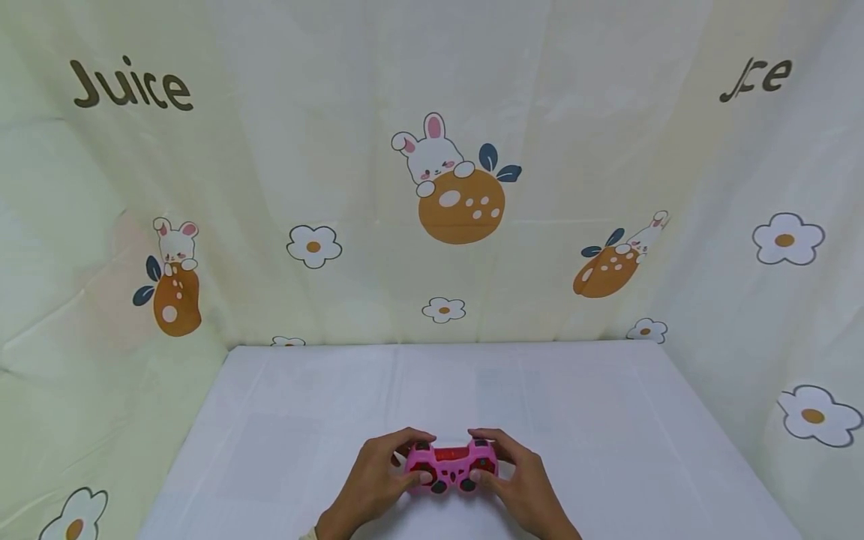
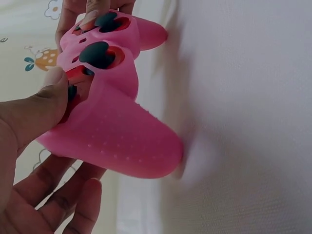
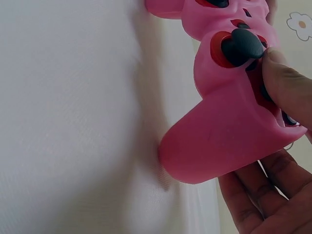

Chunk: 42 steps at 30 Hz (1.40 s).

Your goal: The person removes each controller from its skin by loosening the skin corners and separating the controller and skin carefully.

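A red game controller in a pink rubbery cover (image 1: 452, 470) is held level between both hands, close over the white tabletop near its front edge. My left hand (image 1: 375, 474) grips its left end, the thumb lying on the buttons and the index finger at the top edge. At the other end, my right hand (image 1: 525, 480) grips it the same way. Two black thumbsticks stand up from the face; one thumbstick (image 2: 97, 54) shows plainly in the left wrist view. The grip end (image 3: 219, 141) in the right wrist view is smooth pink and hangs low by the cloth.
White cloth covers the table (image 1: 304, 390). Behind and on both sides hangs a pale curtain (image 1: 351, 165) printed with rabbits, oranges, flowers and lettering. Its bottom edge meets the back of the table.
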### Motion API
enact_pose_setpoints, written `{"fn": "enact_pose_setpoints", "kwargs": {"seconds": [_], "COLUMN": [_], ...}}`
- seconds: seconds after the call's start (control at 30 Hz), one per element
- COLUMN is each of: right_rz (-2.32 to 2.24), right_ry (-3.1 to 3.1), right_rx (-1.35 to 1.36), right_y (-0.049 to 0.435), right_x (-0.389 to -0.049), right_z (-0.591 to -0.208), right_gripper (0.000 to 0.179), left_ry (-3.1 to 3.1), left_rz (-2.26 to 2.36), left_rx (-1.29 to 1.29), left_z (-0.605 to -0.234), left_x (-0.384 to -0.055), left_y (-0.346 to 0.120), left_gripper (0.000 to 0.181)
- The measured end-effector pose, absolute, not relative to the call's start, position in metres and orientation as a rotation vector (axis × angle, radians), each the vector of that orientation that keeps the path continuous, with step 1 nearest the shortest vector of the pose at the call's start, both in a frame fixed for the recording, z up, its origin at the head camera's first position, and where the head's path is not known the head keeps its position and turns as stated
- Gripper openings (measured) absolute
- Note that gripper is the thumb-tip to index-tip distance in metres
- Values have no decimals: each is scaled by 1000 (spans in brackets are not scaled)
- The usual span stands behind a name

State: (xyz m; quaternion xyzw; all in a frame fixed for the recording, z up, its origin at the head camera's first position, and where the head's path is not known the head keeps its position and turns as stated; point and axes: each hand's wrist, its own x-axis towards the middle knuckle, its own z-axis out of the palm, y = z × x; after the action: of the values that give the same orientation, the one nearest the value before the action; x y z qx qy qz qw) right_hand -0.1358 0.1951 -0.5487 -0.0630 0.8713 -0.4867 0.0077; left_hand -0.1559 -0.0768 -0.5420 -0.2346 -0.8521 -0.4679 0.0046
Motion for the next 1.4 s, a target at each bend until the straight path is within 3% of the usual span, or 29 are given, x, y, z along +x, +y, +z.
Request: {"fn": "enact_pose_setpoints", "kwargs": {"seconds": [0.97, 1.4], "right_rz": [-1572, -1514], "right_ry": [2837, 2812], "right_rx": [-121, -166], "right_y": [181, 189], "right_x": [-133, -132], "right_z": [-548, -549], "right_gripper": [58, 57], "left_ry": [-2570, -2631], "left_rz": [-1285, -1286], "left_rx": [-676, -733], "left_z": [-545, -544], "left_x": [-151, -152], "left_y": [-72, -76], "left_gripper": [57, 50]}}
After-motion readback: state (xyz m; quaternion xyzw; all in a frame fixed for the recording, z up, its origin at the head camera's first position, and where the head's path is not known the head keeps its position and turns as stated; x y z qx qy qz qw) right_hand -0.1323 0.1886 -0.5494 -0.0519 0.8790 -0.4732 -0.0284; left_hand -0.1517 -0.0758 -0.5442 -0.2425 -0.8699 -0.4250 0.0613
